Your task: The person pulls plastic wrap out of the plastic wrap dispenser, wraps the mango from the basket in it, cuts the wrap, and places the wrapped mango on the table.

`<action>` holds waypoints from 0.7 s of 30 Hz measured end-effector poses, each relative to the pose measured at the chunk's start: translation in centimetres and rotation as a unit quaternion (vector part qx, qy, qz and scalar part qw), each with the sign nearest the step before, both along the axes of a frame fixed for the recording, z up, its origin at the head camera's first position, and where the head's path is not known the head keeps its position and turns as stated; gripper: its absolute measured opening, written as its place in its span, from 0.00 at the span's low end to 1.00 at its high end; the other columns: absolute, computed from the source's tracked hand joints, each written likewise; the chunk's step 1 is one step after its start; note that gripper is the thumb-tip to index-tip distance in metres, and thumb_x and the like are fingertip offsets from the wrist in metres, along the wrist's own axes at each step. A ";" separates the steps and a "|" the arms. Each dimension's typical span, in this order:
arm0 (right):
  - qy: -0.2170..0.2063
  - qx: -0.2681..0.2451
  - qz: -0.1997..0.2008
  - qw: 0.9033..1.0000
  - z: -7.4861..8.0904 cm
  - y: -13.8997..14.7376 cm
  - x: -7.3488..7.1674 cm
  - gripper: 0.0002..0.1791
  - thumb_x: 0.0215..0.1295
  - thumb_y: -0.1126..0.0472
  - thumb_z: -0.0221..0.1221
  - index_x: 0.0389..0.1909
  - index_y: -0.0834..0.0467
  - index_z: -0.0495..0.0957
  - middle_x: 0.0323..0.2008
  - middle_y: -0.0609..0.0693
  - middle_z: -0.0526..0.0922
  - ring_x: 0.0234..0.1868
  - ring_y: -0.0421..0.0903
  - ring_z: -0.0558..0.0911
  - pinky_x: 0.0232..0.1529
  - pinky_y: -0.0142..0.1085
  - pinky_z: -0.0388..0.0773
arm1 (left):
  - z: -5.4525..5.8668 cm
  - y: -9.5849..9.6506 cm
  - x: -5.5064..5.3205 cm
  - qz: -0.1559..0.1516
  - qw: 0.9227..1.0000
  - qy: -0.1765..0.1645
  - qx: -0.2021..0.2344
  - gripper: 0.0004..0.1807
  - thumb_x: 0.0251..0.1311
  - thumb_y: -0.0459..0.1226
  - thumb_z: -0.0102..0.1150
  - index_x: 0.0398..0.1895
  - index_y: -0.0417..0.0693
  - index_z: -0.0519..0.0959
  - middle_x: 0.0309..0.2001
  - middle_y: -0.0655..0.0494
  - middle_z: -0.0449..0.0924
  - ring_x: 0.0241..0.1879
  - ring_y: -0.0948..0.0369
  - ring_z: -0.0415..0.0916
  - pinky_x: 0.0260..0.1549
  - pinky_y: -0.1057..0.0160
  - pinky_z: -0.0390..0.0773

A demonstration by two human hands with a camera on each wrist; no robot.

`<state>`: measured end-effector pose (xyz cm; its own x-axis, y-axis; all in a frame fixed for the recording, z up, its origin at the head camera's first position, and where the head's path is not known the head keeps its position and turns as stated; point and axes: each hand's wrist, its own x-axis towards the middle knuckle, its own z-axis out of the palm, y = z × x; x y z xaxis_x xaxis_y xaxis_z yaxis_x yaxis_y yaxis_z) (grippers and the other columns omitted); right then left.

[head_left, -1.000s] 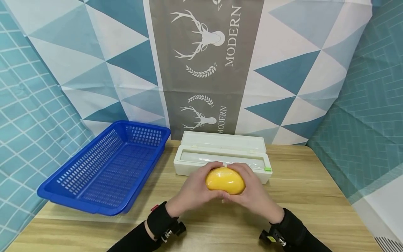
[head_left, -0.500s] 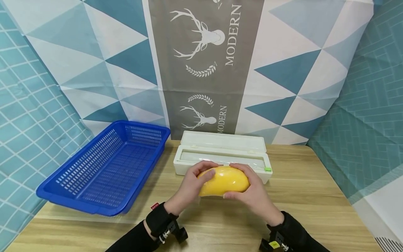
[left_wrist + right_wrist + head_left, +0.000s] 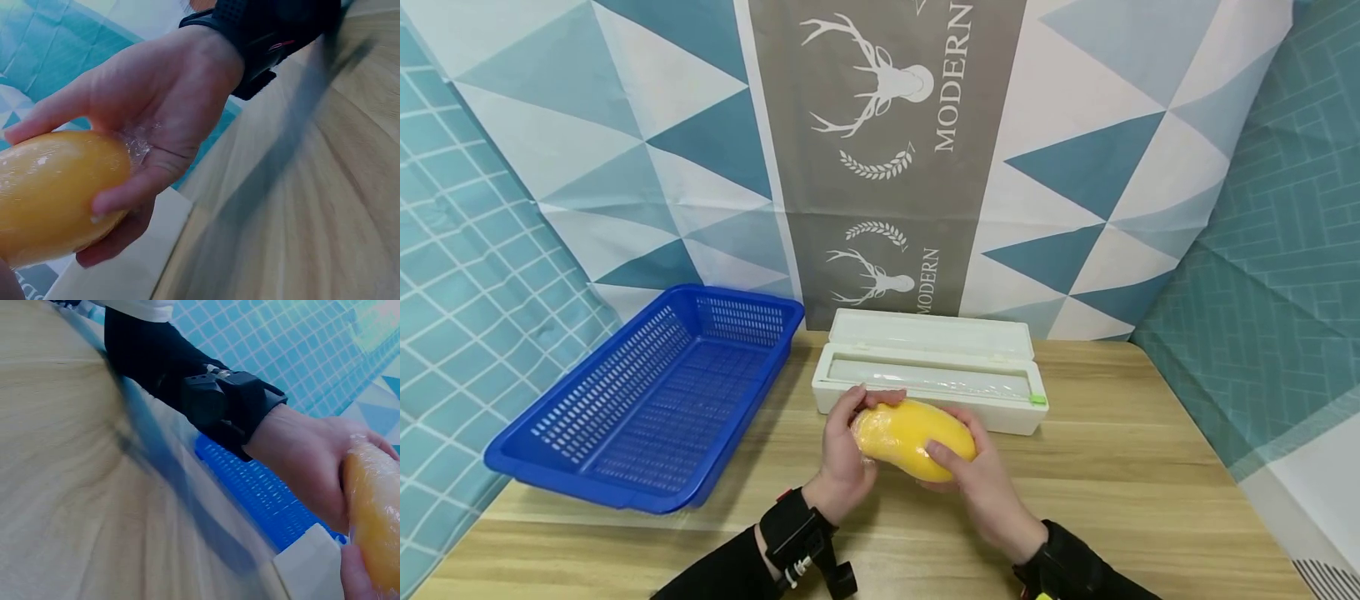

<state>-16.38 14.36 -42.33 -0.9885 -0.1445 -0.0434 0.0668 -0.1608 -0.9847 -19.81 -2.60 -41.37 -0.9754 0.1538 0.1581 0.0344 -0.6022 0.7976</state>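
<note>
A yellow mango [image 3: 910, 437], wrapped in shiny clear film, is held between both hands above the table, tilted down to the right in the head view. My left hand [image 3: 844, 454] grips its left end, fingers over the far side. On its right end, my right hand [image 3: 988, 492] has the thumb across the top and the fingers mostly hidden beneath. Crumpled film [image 3: 139, 149] shows by the right palm in the left wrist view. Just behind the hands stands a white cling film dispenser [image 3: 1015, 419], its lid [image 3: 932, 333] up and a roll inside.
A blue plastic basket [image 3: 741, 425] with slotted sides stands on the left of the wooden table [image 3: 1120, 467]. Patterned cloth [image 3: 887, 192] hangs along the back, and tiled teal sheets flank both sides. Each wrist carries a black strap with a small camera.
Both hands have turned the mango from end-on to lengthwise, then tilted it. The left thumb has left its top; the right thumb now lies across it. The basket and dispenser have stayed put.
</note>
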 end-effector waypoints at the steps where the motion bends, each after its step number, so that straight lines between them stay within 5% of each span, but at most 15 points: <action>1: -0.008 -0.005 0.006 1.000 -0.1 -0.1 0.0 0.32 0.59 0.56 0.60 0.62 0.54 0.58 0.56 0.61 0.63 0.48 0.53 0.75 0.40 0.49 0.76 | -0.1 0.0 0.0 0.004 1.000 0.010 -0.003 0.17 0.68 0.47 0.37 0.25 0.51 0.70 0.39 0.54 0.81 0.54 0.45 0.67 0.50 0.53 0.69; 6: -0.026 0.005 0.043 0.999 0.0 0.6 -0.2 0.33 0.59 0.57 0.59 0.63 0.52 0.55 0.58 0.59 0.62 0.51 0.52 0.72 0.46 0.47 0.74 | -0.3 -0.1 0.0 -0.015 0.998 0.048 -0.028 0.14 0.68 0.45 0.38 0.30 0.48 0.69 0.44 0.49 0.79 0.52 0.47 0.70 0.45 0.55 0.74; 12: -0.005 0.088 0.075 0.993 0.7 2.1 -0.2 0.47 0.44 0.61 0.69 0.63 0.45 0.53 0.60 0.52 0.61 0.56 0.53 0.64 0.56 0.45 0.60 | 0.0 -0.9 -0.2 -0.059 0.989 0.086 -0.106 0.12 0.66 0.44 0.44 0.38 0.44 0.71 0.52 0.43 0.74 0.45 0.52 0.74 0.37 0.60 0.77; 15: -0.006 0.131 0.078 0.988 0.9 2.6 -0.1 0.48 0.41 0.59 0.71 0.63 0.44 0.53 0.59 0.51 0.62 0.55 0.52 0.65 0.55 0.45 0.60 | 0.1 -1.5 -0.3 -0.071 0.971 0.139 -0.182 0.10 0.64 0.39 0.49 0.43 0.42 0.71 0.55 0.44 0.72 0.50 0.52 0.72 0.41 0.59 0.75; 21: 0.002 0.184 0.098 0.978 0.6 3.3 -0.1 0.47 0.43 0.54 0.70 0.63 0.45 0.53 0.59 0.51 0.63 0.53 0.52 0.67 0.53 0.44 0.63 | 0.9 -2.8 0.4 -0.105 0.915 0.220 -0.323 0.23 0.51 0.34 0.63 0.51 0.44 0.70 0.60 0.49 0.67 0.55 0.54 0.67 0.48 0.55 0.72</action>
<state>-16.44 17.65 -41.70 -0.9437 -0.3066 -0.1244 0.0569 0.2199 -0.9739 -19.45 -5.35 -40.43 -0.7781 0.5296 0.3376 0.3749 -0.0396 0.9262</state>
